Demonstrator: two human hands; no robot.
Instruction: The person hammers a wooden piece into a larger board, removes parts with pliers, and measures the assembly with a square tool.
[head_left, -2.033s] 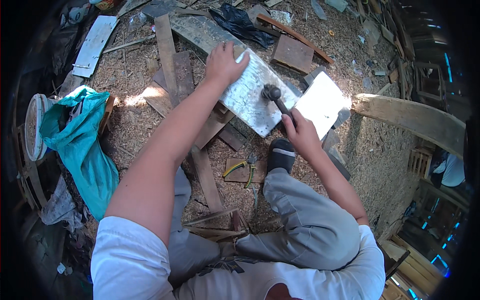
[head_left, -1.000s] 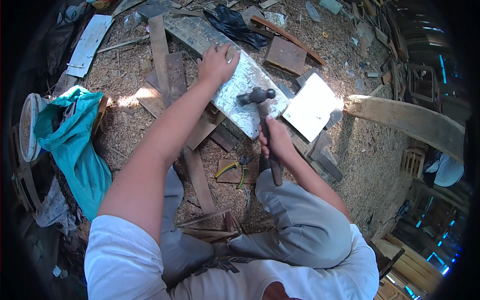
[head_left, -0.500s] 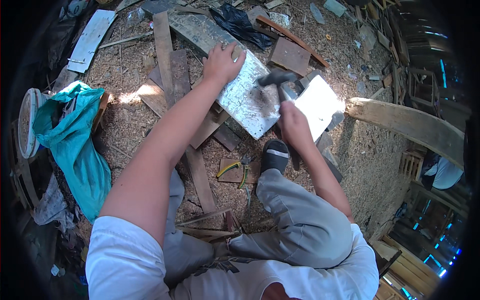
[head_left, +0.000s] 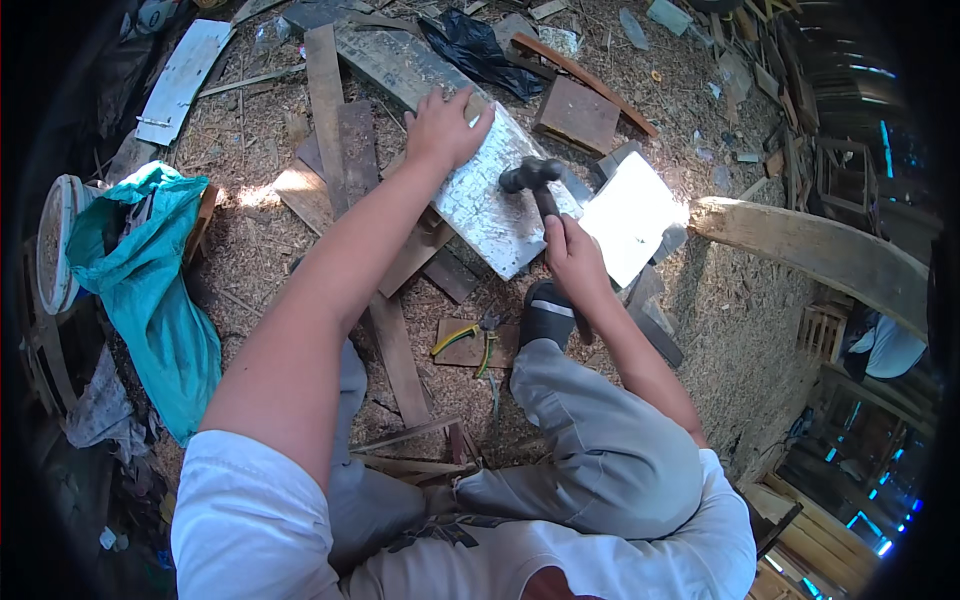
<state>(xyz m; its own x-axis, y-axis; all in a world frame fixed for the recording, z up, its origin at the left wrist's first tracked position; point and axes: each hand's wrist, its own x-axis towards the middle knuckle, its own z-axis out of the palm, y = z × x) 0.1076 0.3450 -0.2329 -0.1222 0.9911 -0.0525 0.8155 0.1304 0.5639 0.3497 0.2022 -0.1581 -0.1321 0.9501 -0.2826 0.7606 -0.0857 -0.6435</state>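
Observation:
My right hand (head_left: 575,257) is closed round the handle of a claw hammer (head_left: 532,174). The dark hammer head is over the right part of a worn, white-painted board (head_left: 482,203); whether it touches the surface, I cannot tell. At the board's far left end, my left hand (head_left: 446,130) grips the edge with curled fingers, some of them hidden. The board lies slanted across a long, thick timber (head_left: 400,62) and other wood scraps. Pliers with yellow-green handles (head_left: 487,338) lie spread on a small brown wood piece near my shoe (head_left: 548,313).
Right of the board is a bright white panel (head_left: 628,220). A brown block (head_left: 578,113) and a black plastic bag (head_left: 482,50) lie beyond. A teal sack (head_left: 150,290) stands at left; a curved plank (head_left: 810,245) reaches in from the right. Sawdust and wood offcuts surround my feet.
The hammer head has come down and left over the board, and my right hand has shifted slightly left with it. My left hand stays at the board's far end.

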